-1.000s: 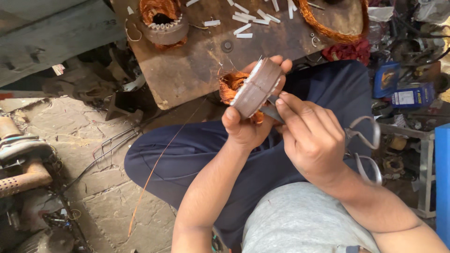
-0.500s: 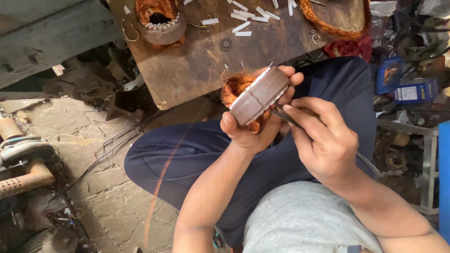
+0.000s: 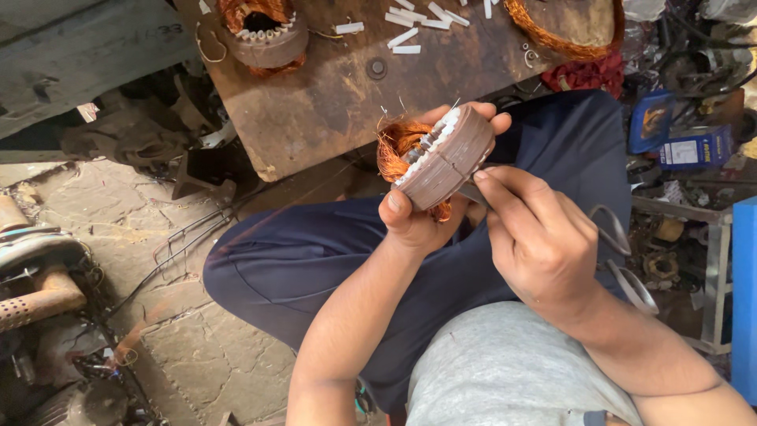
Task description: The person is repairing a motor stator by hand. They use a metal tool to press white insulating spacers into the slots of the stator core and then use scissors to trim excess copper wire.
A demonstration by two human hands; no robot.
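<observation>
Fingers (image 3: 505,189) of the right hand (image 3: 544,244), pinched on scissors (image 3: 619,256), now press against the stator (image 3: 445,158) gripped by the left hand (image 3: 422,217) at frame center, tilted steeper than a moment ago, below the tabletop (image 3: 331,102).

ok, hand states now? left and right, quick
Left hand: closed around the motor stator, holding it up over the lap.
Right hand: closed on scissors, fingertips at the stator's lower edge.
</observation>
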